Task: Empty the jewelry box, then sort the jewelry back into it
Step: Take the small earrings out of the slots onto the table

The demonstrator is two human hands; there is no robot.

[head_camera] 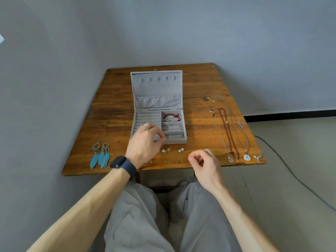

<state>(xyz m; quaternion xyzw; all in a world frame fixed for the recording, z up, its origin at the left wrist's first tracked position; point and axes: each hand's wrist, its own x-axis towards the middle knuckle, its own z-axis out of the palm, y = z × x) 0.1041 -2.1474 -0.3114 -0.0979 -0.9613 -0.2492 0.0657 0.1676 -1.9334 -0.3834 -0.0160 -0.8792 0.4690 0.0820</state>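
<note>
A grey velvet jewelry box (175, 141) stands open in the middle of the wooden table (112, 115), its lid leaning back. A red bead bracelet (171, 116) and a silver bangle (175, 126) lie in its right compartments. My left hand (145, 142), with a ring and a dark watch, hovers over the box's front left. Its fingertips are bunched at the ring rolls, and whether they hold anything is too small to see. My right hand (203, 163) hangs loosely curled over the table's front edge, holding nothing I can see. Pearl studs (181, 150) and small gold earrings (166, 150) lie in front of the box.
Two teal feather earrings (101, 155) lie at the front left. Several necklaces (230, 133) stretch along the right side, one with a pale disc pendant (246, 157). Tiny studs (166, 161) sit near the front edge. A dark cable (291, 170) runs across the floor at right.
</note>
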